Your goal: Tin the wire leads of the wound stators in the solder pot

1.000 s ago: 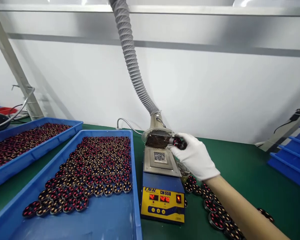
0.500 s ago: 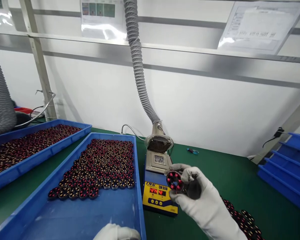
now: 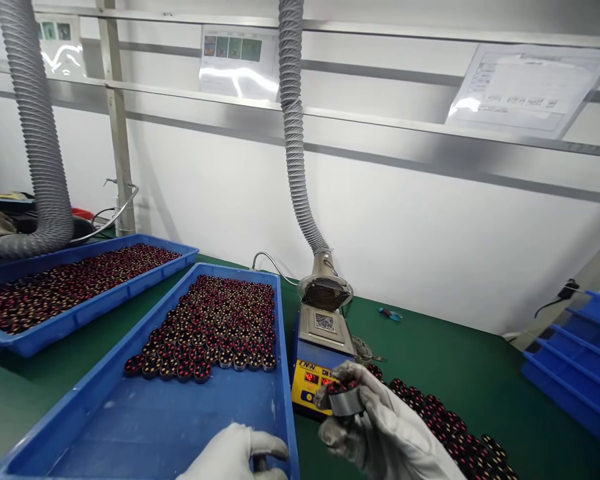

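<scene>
My right hand, in a white glove with greyed fingertips, pinches a round stator-like part between thumb and fingers. Red segments show on the part's top, and its grey metal side faces me. It is held in front of the yellow-and-blue CM machine, covering part of the red display. My left hand, also gloved, is over the near right end of a blue tray. Its thumb and forefinger are curved apart, and I see nothing between them. Rows of similar round parts fill the tray's far half.
More such parts lie on the green table right of the machine. A second filled blue tray is at left. A grey duct hose drops to a hood over the machine. Cutters lie behind; blue bins stand at right.
My right hand has come lower and nearer, turning the part from face-on to side-on. My left hand shows more fully over the tray. The whole view has shifted slightly.
</scene>
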Available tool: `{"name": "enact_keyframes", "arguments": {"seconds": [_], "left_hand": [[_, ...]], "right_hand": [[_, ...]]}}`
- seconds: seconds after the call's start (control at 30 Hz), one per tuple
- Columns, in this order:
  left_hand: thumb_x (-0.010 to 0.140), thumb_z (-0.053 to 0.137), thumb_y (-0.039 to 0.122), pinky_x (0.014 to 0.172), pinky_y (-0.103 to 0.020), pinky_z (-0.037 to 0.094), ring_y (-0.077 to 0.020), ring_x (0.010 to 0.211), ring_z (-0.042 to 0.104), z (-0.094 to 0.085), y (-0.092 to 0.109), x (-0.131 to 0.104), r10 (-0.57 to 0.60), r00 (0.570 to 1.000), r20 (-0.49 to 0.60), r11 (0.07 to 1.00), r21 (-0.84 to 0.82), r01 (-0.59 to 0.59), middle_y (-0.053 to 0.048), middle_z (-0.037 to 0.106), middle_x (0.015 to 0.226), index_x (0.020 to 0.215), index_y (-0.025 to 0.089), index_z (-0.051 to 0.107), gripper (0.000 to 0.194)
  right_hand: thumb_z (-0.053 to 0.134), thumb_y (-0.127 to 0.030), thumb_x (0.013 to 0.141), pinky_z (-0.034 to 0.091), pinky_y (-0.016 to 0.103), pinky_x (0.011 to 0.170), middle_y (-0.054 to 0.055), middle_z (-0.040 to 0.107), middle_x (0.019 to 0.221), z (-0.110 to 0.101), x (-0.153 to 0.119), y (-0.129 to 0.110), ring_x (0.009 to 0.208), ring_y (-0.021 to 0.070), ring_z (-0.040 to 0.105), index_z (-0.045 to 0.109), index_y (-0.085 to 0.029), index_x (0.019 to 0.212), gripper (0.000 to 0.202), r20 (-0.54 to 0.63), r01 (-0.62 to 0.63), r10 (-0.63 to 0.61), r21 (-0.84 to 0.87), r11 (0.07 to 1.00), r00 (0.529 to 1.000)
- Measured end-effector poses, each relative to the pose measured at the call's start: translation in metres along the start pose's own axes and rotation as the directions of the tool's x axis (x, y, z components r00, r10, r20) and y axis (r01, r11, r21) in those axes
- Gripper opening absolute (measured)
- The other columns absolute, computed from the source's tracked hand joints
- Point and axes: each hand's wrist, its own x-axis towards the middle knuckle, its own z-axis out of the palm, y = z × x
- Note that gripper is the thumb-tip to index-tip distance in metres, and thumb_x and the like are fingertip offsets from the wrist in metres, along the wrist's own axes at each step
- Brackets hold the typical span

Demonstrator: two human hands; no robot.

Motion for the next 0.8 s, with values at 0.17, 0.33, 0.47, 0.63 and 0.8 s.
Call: {"name": "enact_keyframes", "arguments": {"seconds": [0.17,0.33,0.47,0.63,0.8], "left_hand": [[0.068,0.055,0.026,0.068,-0.02,0.045,-0.019,0.074,0.063,-0.004,-0.002,0.0,0.068,0.997,0.038,0.997,-0.041,-0.067,0.001,0.073,0.081,0.096,0.026,0.071,0.032],[0.069,0.056,0.028,0.068,-0.02,0.045,-0.0199,0.076,0.064,-0.009,0.0,-0.001,0.062,0.996,0.066,0.998,-0.028,-0.06,0.001,0.074,0.085,0.097,0.025,0.071,0.033],[0.07,0.058,0.033,0.072,-0.021,0.045,-0.0211,0.081,0.064,-0.008,-0.002,-0.001,0.069,0.995,0.072,0.997,-0.026,-0.067,0.001,0.074,0.091,0.097,0.029,0.071,0.03],[0.071,0.059,0.037,0.073,-0.022,0.045,-0.0219,0.081,0.065,-0.006,-0.004,-0.003,0.011,0.999,0.036,1.0,0.01,-0.011,0.001,0.074,0.084,0.095,0.033,0.071,0.028],[0.073,0.058,0.041,0.072,-0.022,0.045,-0.0221,0.08,0.065,-0.004,-0.008,-0.001,0.066,0.992,0.106,0.997,0.026,-0.07,0.001,0.074,0.084,0.094,0.034,0.071,0.025]], "right_hand": [[0.074,-0.044,0.063,0.051,0.023,0.061,0.005,0.071,0.071,0.006,0.002,0.006,0.059,0.0127,0.066,0.069,-0.02,0.086,0.034,0.031,-0.065,0.064,0.047,0.997,0.997],[0.067,-0.047,0.07,0.052,0.03,0.064,0.006,0.069,0.072,-0.001,0.015,0.017,0.063,0.0166,0.065,0.069,-0.017,0.079,0.031,-0.026,-0.04,0.04,-0.008,0.999,0.999],[0.071,-0.048,0.065,0.052,0.029,0.06,0.005,0.069,0.074,0.008,0.017,0.019,0.063,0.0159,0.065,0.067,-0.019,0.084,0.035,0.001,-0.056,0.056,-0.02,0.998,0.998],[0.083,-0.038,0.049,0.052,0.029,0.055,0.004,0.069,0.075,0.0,0.027,0.004,0.064,0.02,0.068,0.059,-0.021,0.085,0.046,-0.166,0.086,-0.123,-0.215,0.973,0.978],[0.072,-0.03,0.054,0.053,0.032,0.071,0.005,0.067,0.082,-0.044,0.048,-0.029,0.076,0.0193,0.066,0.051,-0.021,0.086,0.039,-0.208,0.12,-0.582,-0.872,0.475,0.786]]}}
